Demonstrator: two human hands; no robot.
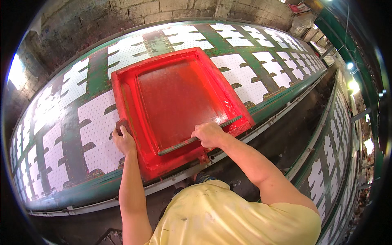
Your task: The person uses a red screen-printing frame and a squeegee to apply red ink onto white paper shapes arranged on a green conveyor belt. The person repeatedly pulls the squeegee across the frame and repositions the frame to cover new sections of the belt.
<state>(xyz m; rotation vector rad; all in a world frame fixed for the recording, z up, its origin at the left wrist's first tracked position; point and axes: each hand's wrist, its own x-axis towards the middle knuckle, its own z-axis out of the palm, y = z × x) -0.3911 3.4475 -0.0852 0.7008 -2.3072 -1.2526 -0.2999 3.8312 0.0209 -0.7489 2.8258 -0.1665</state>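
A red-coated printing screen frame [175, 102] lies on the long green table, tilted a little in view, with wet red ink along its inner edges. My right hand [208, 134] is closed round a long, thin squeegee [179, 145], which spans the near end of the mesh. At the frame's left side, my left hand [124, 140] grips a small dark red block [121, 123] that sticks out from the frame. White dotted fabric pieces [100, 130] are laid in rows on the table around the frame.
The green table [96, 73] curves away to both sides, with a metal rail [179, 177] along its near edge. A second table with white pieces [326, 163] stands to the right, across a dark aisle. A block wall [134, 14] rises behind.
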